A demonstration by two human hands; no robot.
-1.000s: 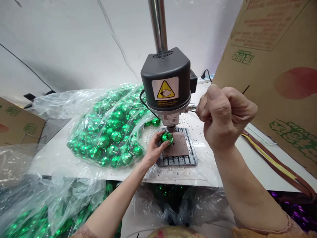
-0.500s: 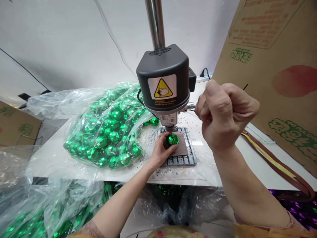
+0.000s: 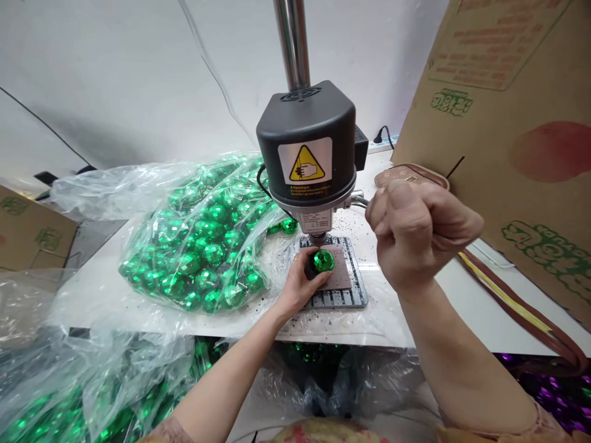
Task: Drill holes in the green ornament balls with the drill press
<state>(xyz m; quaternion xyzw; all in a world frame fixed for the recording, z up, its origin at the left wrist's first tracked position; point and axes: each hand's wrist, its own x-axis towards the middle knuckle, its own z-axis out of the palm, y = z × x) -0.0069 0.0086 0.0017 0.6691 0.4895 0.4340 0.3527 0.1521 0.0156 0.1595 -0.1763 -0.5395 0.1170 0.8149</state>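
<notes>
Green and faceted, the ball (image 3: 324, 261) I watch remotely sits held by the left fingers (image 3: 318, 282) below the drill (image 3: 305, 144), right fingers (image 3: 407, 214) curled round its lever (image 3: 359, 198), above a white counter (image 3: 484, 326) before the far wall (image 3: 115, 80).

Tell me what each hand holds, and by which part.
The left hand holds a green ball by its left and near sides. The right hand is closed on the machine's side lever, its outer part hidden.

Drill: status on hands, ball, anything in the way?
Left hand holding green ball under drill. Right hand closed, apparently on lever. Left fingers close beneath drill; bag of balls alongside.
</notes>
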